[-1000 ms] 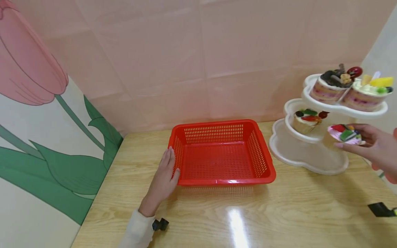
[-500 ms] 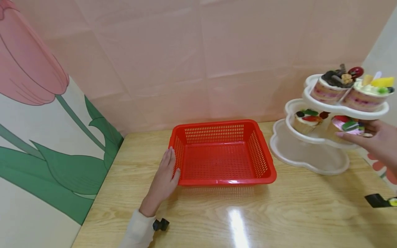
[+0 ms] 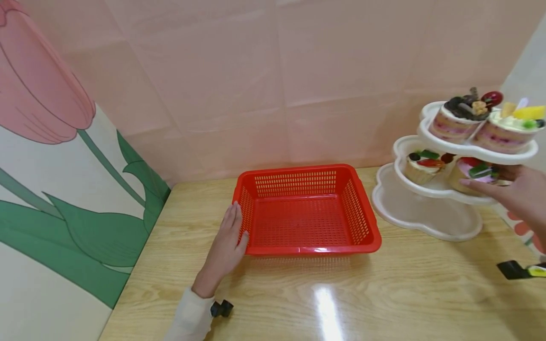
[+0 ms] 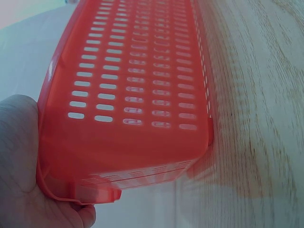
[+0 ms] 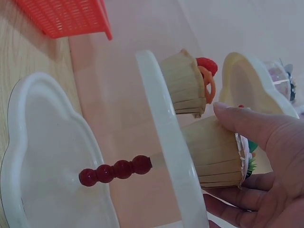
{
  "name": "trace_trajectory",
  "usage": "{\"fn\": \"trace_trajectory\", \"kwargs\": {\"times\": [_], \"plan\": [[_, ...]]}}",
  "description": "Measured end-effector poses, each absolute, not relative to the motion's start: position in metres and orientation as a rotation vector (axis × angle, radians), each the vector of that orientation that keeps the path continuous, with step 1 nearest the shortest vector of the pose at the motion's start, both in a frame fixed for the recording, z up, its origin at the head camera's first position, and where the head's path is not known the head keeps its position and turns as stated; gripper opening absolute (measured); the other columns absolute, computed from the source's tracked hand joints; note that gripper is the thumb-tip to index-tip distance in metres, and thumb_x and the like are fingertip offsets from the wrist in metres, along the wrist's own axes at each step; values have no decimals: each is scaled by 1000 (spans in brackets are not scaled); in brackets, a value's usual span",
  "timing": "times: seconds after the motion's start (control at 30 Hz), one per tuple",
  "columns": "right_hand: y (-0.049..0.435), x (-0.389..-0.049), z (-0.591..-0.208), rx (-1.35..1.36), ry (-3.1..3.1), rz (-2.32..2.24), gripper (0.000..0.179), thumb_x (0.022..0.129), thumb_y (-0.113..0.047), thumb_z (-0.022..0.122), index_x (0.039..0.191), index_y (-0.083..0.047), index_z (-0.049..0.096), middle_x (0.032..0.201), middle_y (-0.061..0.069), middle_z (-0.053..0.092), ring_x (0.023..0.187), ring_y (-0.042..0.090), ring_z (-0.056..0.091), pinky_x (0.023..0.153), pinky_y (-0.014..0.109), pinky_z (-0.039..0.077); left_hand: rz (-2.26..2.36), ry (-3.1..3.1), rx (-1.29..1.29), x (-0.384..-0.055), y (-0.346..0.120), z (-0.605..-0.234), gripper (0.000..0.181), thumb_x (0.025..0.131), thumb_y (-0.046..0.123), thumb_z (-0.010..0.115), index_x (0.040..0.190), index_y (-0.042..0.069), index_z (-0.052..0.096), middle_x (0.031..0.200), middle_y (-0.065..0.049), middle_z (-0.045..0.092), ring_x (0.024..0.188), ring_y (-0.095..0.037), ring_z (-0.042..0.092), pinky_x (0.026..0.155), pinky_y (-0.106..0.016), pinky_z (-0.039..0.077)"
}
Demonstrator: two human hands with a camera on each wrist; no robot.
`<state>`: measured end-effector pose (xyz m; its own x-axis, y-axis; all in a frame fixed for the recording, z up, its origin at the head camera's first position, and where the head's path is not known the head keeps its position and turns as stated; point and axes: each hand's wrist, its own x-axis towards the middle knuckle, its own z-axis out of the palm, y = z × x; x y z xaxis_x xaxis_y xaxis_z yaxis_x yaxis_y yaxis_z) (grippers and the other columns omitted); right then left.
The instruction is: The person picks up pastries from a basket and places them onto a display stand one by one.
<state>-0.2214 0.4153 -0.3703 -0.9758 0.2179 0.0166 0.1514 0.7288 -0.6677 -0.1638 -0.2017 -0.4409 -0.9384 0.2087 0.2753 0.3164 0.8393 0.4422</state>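
Observation:
My right hand point(image 3: 518, 192) holds a cupcake point(image 3: 462, 176) by its sides, thumb in front and fingers behind. Pink cream, a red piece and a green slice top it. In the right wrist view the base of its tan pleated cup point(image 5: 209, 154) meets the white middle tier point(image 5: 164, 114) of the stand. A second cupcake point(image 3: 422, 168) with fruit sits beside it on that tier. My left hand point(image 3: 226, 244) rests with straight fingers on the left rim of a red plastic basket point(image 3: 313, 249), its thumb at the near corner.
Two dessert cups, one chocolate-topped point(image 3: 454, 125) and one fruit-topped point(image 3: 503, 135), stand on the top tier point(image 3: 465, 144). The stand's bottom tier point(image 3: 426, 215) bears nothing in view. A pink cloth point(image 3: 256, 94) hangs behind the wooden table point(image 3: 384, 293).
My right hand has brought the cupcake in from in front of the stand and lowered it onto the middle tier beside the other cupcake. The left hand stays on the basket.

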Motion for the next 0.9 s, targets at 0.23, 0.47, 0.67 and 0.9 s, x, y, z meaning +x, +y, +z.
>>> {"fn": "trace_trajectory", "kwargs": {"times": [0.23, 0.47, 0.67, 0.9], "plan": [[418, -226, -374, -326, -2840, 1073, 92, 89, -61, 68, 163, -26, 26, 146, 8, 48, 81, 19, 52, 55, 36, 46, -726, -2814, -394, -165, -202, -441, 69, 101, 14, 56, 159, -4, 22, 168, -15, 15, 156, -28, 11, 120, -48, 23], [413, -230, -373, -240, -2821, 1073, 96, 90, -54, 72, 163, -18, 23, 154, 30, 37, 115, 36, 46, 78, 30, 43, -723, -2806, -401, -164, -202, -442, 70, 101, 14, 56, 158, -5, 22, 168, -17, 16, 155, -32, 14, 120, -50, 25], [410, -230, -371, -170, -2807, 1044, 99, 90, -46, 75, 161, -1, 22, 148, 40, 37, 124, 56, 36, 89, 37, 33, -733, -2799, -410, -163, -202, -443, 70, 100, 14, 57, 158, -6, 23, 168, -17, 16, 155, -33, 13, 119, -51, 25], [414, -233, -372, -163, -2849, 1066, 103, 89, -52, 74, 165, -16, 14, 150, 39, 35, 123, 56, 37, 87, 46, 37, -733, -2798, -406, -164, -202, -441, 70, 100, 14, 57, 158, -5, 23, 168, -17, 16, 155, -31, 12, 119, -52, 26]]}}
